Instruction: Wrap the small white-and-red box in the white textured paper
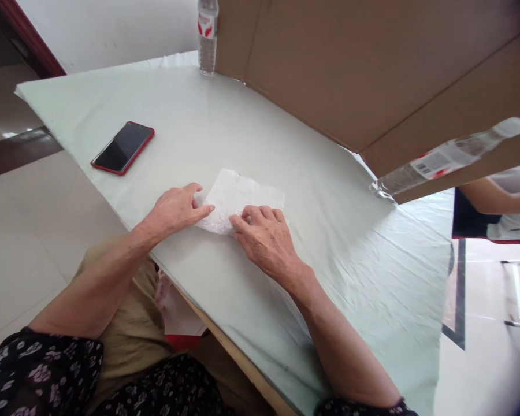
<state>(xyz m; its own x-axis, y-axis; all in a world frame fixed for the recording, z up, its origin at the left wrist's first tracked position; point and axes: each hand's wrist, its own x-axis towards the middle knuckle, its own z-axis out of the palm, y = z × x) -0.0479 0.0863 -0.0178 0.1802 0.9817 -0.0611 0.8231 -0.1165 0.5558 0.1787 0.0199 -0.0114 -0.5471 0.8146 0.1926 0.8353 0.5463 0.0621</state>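
Note:
A thin white sheet (238, 193) with a crinkled, bumpy surface lies on the cloth-covered table; whether it is tissue or bubble wrap I cannot tell. At its left edge is my left hand (177, 207), thumb tip touching the sheet and index finger held apart from it. My right hand (266, 238) rests over the sheet's lower right part, fingers bent down onto it and thumb a little apart. Neither hand visibly grips the sheet. The undersides of the right fingers are hidden.
A phone in a red case (125, 147) lies to the left. Behind stands a brown cardboard panel (329, 69), with an upright plastic bottle (207, 43) at one end and a leaning bottle (442, 162) at the other. Another person's arm (494, 196) shows beyond, right. The table's edge (225, 341) is close.

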